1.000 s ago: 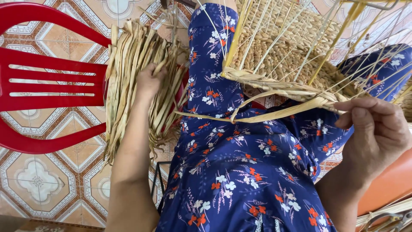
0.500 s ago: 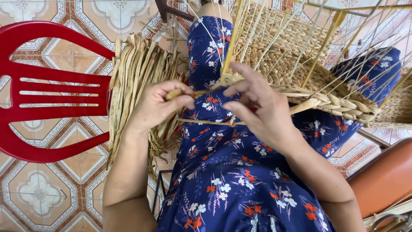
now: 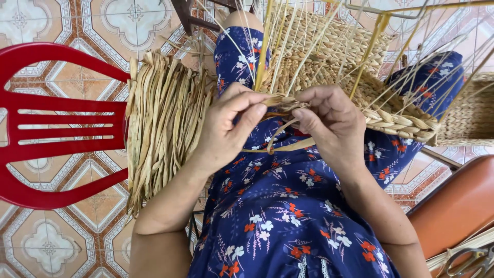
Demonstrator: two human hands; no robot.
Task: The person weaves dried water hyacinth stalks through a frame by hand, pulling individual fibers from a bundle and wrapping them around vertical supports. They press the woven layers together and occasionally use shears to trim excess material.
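A half-woven straw basket [image 3: 339,62] on a metal wire frame rests on my lap, over a blue flowered dress [image 3: 288,206]. My left hand [image 3: 226,128] pinches a flat dried straw strand [image 3: 283,105] at the basket's near rim. My right hand [image 3: 329,121] grips the same strand from the other side, thumb and fingers closed on it. A loop of the strand hangs below the two hands. Thin upright straw spokes rise from the rim past both hands.
A thick bundle of dried straw strips [image 3: 164,123] lies draped to my left, beside a red plastic chair [image 3: 46,128]. An orange-brown seat [image 3: 458,206] is at the lower right, with scissors [image 3: 473,260] on it. Patterned floor tiles lie underneath.
My left hand left the straw bundle and came to the basket rim. My right hand swung in from the far right, and both now pinch the strand together.
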